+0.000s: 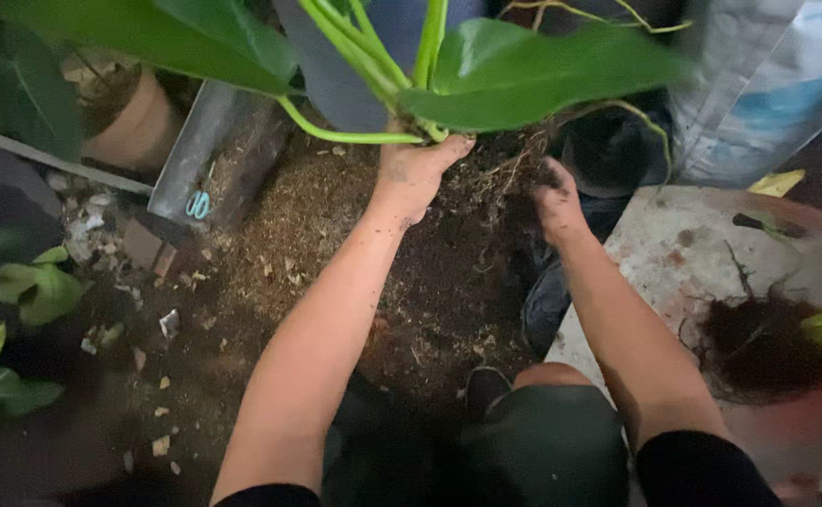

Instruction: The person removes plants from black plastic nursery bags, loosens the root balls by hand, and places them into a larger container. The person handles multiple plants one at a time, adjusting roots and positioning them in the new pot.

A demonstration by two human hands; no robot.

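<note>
1. Nearest the lens: two bare forearms with dark sleeves reach forward over a bent knee (547, 441) in dark cloth.
2. Left hand (417, 174): closed around the base of the green stems of a large-leaved plant (486, 70), holding it upright above the ground.
3. Right hand (557, 202): soiled, fingers curled into the dark root ball (505, 178) hanging under the stems; how tightly it grips cannot be told.
4. Plant position: top centre of the view, roots just above a spread of loose brown soil (336, 225).
5. Right of the arms: a pale, stained round slab (664, 253) bearing a second clump of roots and soil (758, 343) with green stalks.
6. Upper right: a plastic bag (768, 84), white and blue.
7. Upper left: a terracotta pot (134, 117), a grey metal tray (199, 150) and small blue scissors (198, 204).
8. Left edge: low green leaves (30, 286) among scattered rubble.
</note>
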